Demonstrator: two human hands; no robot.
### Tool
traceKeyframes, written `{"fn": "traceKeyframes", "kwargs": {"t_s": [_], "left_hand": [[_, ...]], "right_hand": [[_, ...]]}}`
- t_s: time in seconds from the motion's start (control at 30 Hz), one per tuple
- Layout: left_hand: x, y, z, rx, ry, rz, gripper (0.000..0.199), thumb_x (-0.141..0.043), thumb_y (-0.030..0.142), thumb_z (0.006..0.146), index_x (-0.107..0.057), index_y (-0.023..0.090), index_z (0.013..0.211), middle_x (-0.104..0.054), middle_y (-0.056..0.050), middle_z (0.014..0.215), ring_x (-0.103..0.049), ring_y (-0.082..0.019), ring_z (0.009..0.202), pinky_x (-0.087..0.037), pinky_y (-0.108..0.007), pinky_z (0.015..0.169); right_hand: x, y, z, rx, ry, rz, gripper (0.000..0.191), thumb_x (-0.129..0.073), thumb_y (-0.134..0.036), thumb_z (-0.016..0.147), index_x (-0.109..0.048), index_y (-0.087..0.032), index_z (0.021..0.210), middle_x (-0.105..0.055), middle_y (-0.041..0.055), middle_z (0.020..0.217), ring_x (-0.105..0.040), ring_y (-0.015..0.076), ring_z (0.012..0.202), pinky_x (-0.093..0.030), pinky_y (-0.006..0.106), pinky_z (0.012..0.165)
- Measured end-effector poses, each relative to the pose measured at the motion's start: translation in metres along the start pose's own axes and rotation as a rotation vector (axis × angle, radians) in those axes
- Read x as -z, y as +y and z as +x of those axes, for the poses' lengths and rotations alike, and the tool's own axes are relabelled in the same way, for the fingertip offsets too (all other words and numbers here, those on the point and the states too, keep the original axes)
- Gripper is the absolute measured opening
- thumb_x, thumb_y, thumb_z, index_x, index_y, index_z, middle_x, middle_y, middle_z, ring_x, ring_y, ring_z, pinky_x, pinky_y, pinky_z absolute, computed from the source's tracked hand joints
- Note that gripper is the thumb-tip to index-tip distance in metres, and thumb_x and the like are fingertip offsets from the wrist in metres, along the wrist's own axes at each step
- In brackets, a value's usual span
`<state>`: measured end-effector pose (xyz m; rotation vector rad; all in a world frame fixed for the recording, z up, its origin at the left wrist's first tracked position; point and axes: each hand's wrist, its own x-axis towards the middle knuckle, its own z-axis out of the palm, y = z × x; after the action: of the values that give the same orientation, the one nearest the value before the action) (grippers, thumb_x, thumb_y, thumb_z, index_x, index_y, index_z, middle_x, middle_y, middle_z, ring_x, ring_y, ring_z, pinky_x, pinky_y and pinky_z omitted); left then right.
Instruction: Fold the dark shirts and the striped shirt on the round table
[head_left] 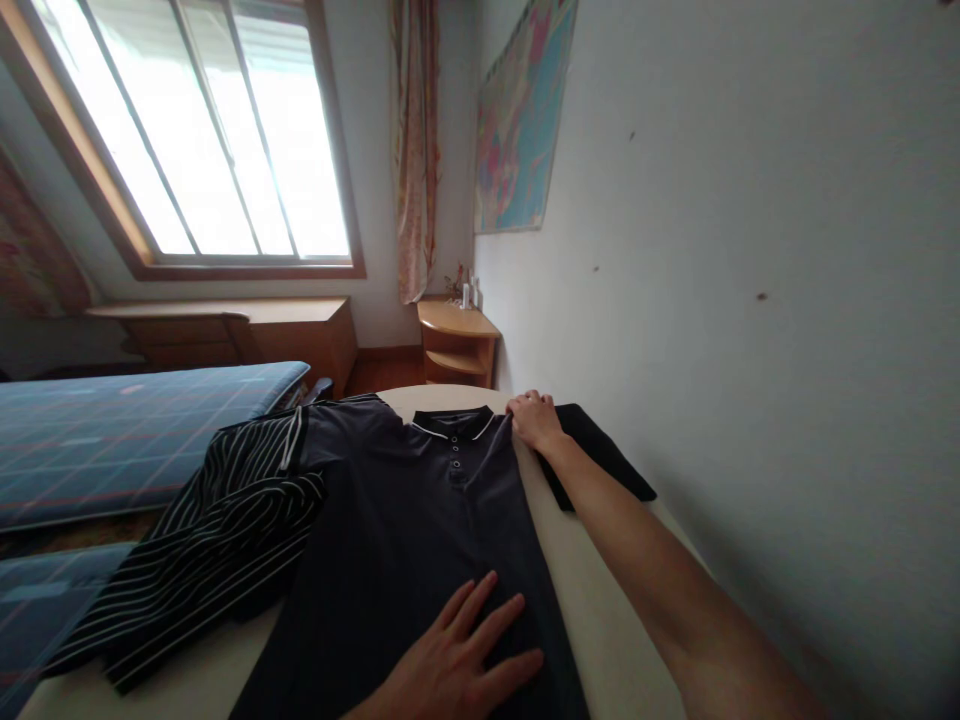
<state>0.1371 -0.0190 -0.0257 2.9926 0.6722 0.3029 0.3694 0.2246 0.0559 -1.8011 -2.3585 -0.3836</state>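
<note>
A dark grey polo shirt (405, 540) lies spread front up on a pale table (615, 610), its black collar with a white edge at the far end. My left hand (457, 655) rests flat on the lower front of the shirt, fingers spread. At the shirt's shoulder on the right, my right hand (534, 418) has its fingers curled on the fabric. Black cloth (600, 450), neatly folded, lies just beyond that hand and partly behind my forearm. A black garment with white stripes (232, 530) is bunched along the shirt's left side.
A bed with a blue checked mattress (150, 430) stands to the left. Close on the right is a white wall (712, 250) with a map (521, 125). Beyond the table are a corner shelf (457, 318), a wooden desk (300, 312) and a window (217, 130).
</note>
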Motion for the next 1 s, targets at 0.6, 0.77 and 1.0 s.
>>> {"fn": "traceKeyframes", "kwargs": {"t_s": [0.6, 0.77, 1.0], "left_hand": [[-0.021, -0.007, 0.002, -0.032, 0.118, 0.125, 0.050, -0.056, 0.036, 0.097, -0.040, 0.038, 0.145, -0.042, -0.006, 0.154, -0.043, -0.038, 0.137, -0.048, -0.050, 0.103], [-0.024, -0.007, 0.000, -0.053, 0.216, 0.224, 0.051, -0.057, 0.036, 0.097, -0.041, 0.036, 0.145, -0.042, -0.006, 0.154, -0.044, -0.036, 0.136, -0.049, -0.047, 0.102], [-0.025, -0.006, -0.001, -0.064, 0.347, 0.351, 0.052, -0.058, 0.038, 0.096, -0.042, 0.038, 0.145, -0.043, -0.004, 0.152, -0.046, -0.033, 0.135, -0.050, -0.042, 0.101]], "right_hand": [[-0.027, -0.023, 0.033, -0.041, -0.124, 0.110, 0.038, -0.039, -0.027, 0.097, -0.055, -0.019, 0.130, -0.065, 0.0137, 0.125, -0.055, 0.0279, 0.116, -0.034, 0.043, 0.098], [-0.032, 0.004, 0.037, -0.132, -0.190, 0.158, 0.043, -0.043, -0.024, 0.091, -0.053, -0.020, 0.132, -0.067, 0.0121, 0.124, -0.056, 0.0278, 0.119, -0.037, 0.044, 0.096], [-0.028, 0.014, 0.037, -0.075, -0.189, 0.161, 0.031, -0.046, -0.025, 0.093, -0.066, -0.029, 0.117, -0.071, 0.0051, 0.117, -0.056, 0.0245, 0.115, -0.034, 0.042, 0.096]]}}
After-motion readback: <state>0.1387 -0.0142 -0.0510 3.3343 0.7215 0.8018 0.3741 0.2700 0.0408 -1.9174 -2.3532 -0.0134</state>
